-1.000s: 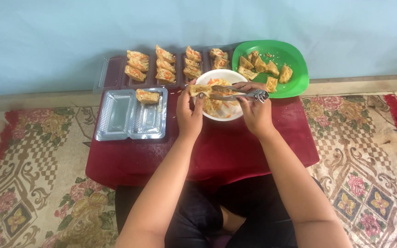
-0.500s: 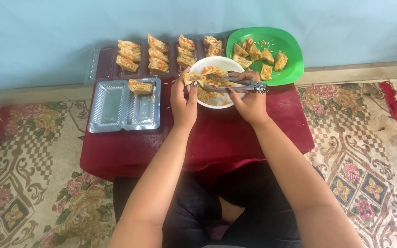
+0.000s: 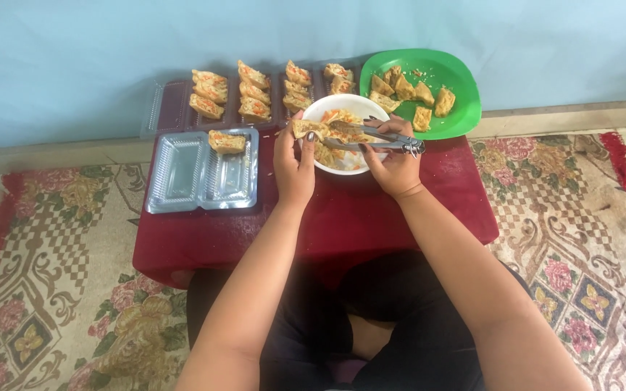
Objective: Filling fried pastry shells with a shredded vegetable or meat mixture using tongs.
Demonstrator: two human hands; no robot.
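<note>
My left hand (image 3: 295,163) holds a fried stuffed piece (image 3: 308,128) over the left rim of a white bowl (image 3: 347,106) of orange shredded filling. My right hand (image 3: 393,163) grips metal tongs (image 3: 371,137), whose tips reach into the bowl beside that piece. An open clear plastic container (image 3: 197,174) lies to the left with one stuffed piece (image 3: 227,142) in its far right corner. A green plate (image 3: 449,80) at the back right carries several plain fried pieces.
A row of clear trays (image 3: 175,98) with several filled pieces lines the back of the low red table (image 3: 342,217), against a pale blue wall. Patterned carpet (image 3: 59,246) surrounds the table. My legs sit under its near edge.
The view has shifted slightly. My left hand still holds the piece at the bowl, and the tongs stay in the bowl with little movement.
</note>
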